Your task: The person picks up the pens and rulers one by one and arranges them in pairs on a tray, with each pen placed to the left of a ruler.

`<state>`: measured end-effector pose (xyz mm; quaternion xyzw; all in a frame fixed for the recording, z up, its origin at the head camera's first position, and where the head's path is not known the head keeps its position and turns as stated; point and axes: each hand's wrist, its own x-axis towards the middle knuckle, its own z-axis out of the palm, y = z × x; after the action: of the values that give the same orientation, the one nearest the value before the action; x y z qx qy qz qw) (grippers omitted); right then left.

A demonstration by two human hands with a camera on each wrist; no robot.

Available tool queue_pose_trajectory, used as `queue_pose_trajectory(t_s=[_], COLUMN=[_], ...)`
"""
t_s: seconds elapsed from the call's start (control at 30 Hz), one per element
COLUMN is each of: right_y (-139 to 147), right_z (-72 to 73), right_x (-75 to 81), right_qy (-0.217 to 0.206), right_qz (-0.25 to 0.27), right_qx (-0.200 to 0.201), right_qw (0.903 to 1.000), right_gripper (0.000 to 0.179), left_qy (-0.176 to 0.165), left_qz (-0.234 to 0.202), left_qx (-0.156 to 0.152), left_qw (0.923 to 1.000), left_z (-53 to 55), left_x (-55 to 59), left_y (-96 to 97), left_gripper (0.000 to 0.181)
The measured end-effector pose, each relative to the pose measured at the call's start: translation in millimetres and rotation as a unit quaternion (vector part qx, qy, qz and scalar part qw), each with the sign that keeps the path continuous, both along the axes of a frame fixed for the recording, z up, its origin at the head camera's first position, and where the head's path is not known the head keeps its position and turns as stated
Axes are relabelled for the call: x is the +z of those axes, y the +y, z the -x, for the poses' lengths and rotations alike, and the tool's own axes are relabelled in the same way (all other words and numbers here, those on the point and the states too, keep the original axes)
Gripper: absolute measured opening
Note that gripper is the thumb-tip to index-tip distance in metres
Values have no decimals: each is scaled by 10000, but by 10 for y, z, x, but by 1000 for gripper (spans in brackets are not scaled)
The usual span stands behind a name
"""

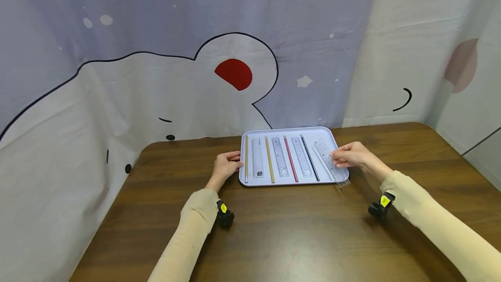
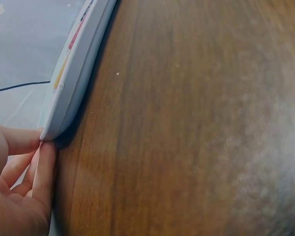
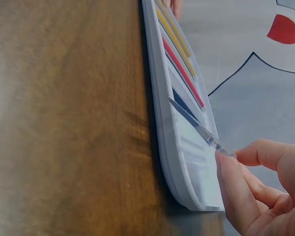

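Note:
A white tray (image 1: 282, 184) lies on the table, bearing pencils and clear rulers in alternating, roughly parallel rows. My left hand (image 1: 226, 169) pinches its left edge, thumb and fingertips meeting at the rim in the left wrist view. Over the tray's right end, my right hand (image 1: 354, 156) holds a clear ruler (image 1: 324, 151) between thumb and fingers. That ruler slants, its near end reaching past the front right corner. In the right wrist view the same ruler (image 3: 194, 121) is seen nearly edge-on. Beside it lies a dark pencil (image 1: 310, 158), then a clear ruler (image 1: 302, 156) and a red pencil (image 1: 291, 159).
Further left on the tray are a yellow pencil (image 1: 270, 160), another ruler (image 1: 257, 158) and a yellow pencil (image 1: 246, 160) along the left side. The brown wooden table (image 1: 274, 229) extends toward me. A printed curtain (image 1: 176, 95) hangs right behind its far edge.

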<state>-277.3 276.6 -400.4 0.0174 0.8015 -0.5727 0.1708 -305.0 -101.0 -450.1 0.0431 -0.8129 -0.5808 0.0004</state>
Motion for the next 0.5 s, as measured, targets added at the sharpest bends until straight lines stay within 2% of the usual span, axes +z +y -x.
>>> queue_pose_trajectory(t_s=[0.17, 0.33, 0.5], right_y=[-2, -24, -35], right_z=[90, 129, 173], right_x=[-20, -12, -32], right_qy=[31, -19, 38], right_qz=[-23, 68, 83], right_qx=[-25, -56, -40], right_qw=[10000, 10000, 10000], right_gripper=[40, 36, 39], left_qy=[-9, -40, -24], left_qz=[-25, -13, 7], left_qx=[-3, 8, 0], left_qw=[10000, 10000, 10000], left_z=[-7, -8, -10], left_x=[5, 2, 4], left_y=[-3, -3, -1], left_gripper=[40, 40, 40])
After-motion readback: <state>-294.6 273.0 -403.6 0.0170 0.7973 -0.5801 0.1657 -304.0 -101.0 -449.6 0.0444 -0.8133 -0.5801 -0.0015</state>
